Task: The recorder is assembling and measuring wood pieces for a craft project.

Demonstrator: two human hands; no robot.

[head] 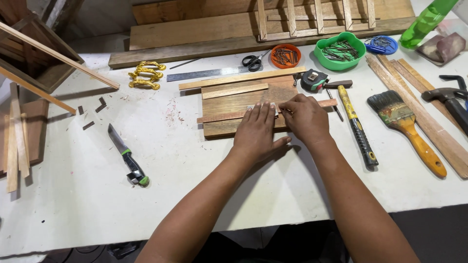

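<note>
A white worktable (87,195), dusted with shavings, occupies the view; planks and a slatted wooden frame (317,17) lie along its far edge.

At the centre sits a flat wooden board (229,104). A thin wooden strip (219,117) lies across it, one end running out to the right past the board's edge. Two more strips lie apart near the board's far edge.

The left hand (256,131) is laid flat, fingers together and extended, pressing down on the strip and board. The right hand (304,117) is curled, fingertips pinched on something small at the strip, just beside the left fingertips. What it pinches is too small to identify.

Progress, as a judgement: the strip appears positioned and held but not fastened. The hammer with the yellow and black handle (358,129) lies untouched to the right, and the nails sit in their orange dish (285,56) and green bowl (340,51). Marking or fixing appears to remain.

Other items: a tape measure (314,80) just beyond the board, a steel ruler (204,74) and scissors (253,62) behind it, gold-coloured handles (145,75) at the left, a green-handled knife (127,156) well apart to the left, a paintbrush (407,129) at the right.
</note>
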